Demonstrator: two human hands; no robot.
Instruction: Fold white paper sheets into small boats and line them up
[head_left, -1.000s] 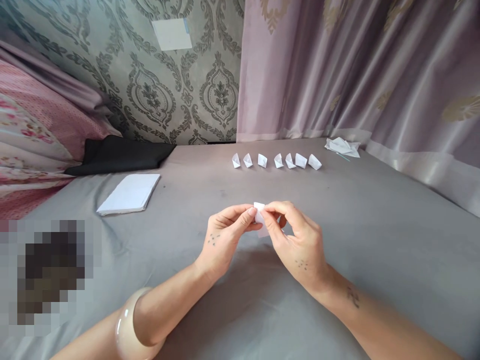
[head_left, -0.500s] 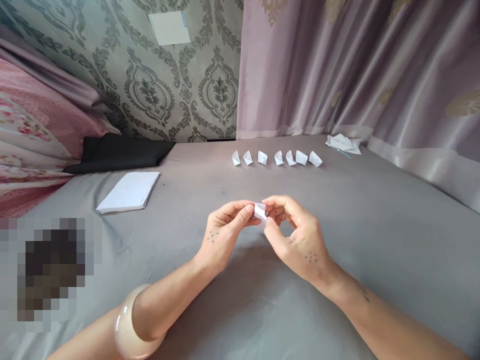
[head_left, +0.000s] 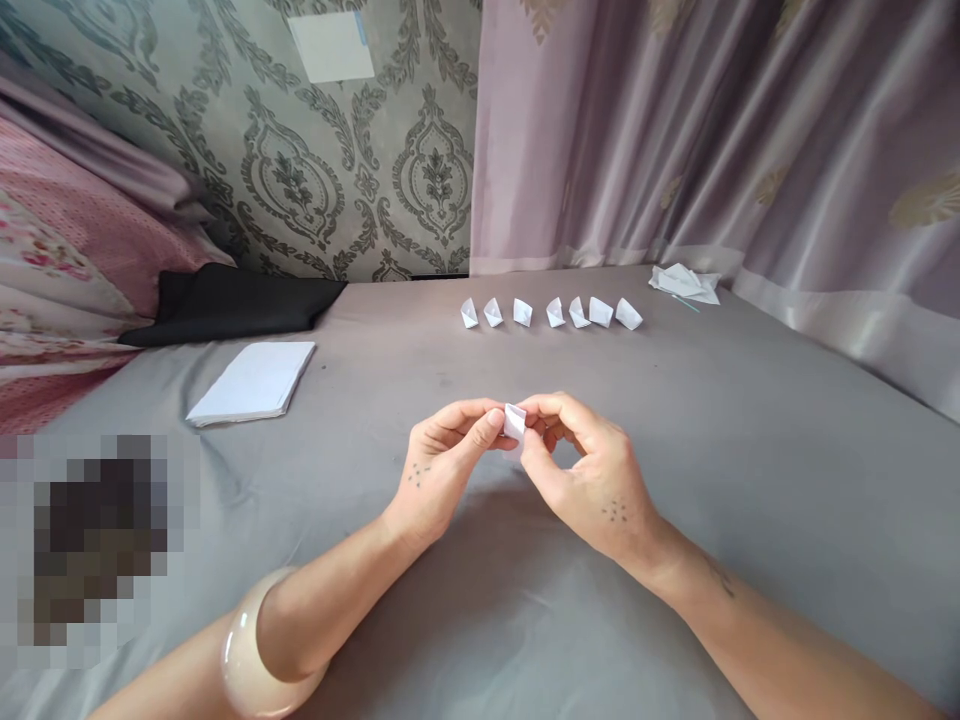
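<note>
A small folded white paper piece [head_left: 514, 420] is pinched between my two hands above the grey sheet [head_left: 750, 480]. My left hand [head_left: 442, 470] grips its left side with thumb and forefinger. My right hand [head_left: 589, 475] grips its right side, fingers curled round it. Most of the piece is hidden by my fingertips. Farther back, a row of several small folded white paper shapes [head_left: 551, 313] lies on the sheet.
A stack of white paper sheets [head_left: 251, 382] lies at the left. A black cloth [head_left: 240, 300] sits behind it by the patterned wall. Crumpled white paper scraps [head_left: 684, 283] lie at the back right under the pink curtain [head_left: 712, 140]. A blurred patch covers the lower left.
Both hands have kept hold of the paper piece and worked it smaller and tighter between the fingertips. The view has shifted slightly; the row of shapes has not moved.
</note>
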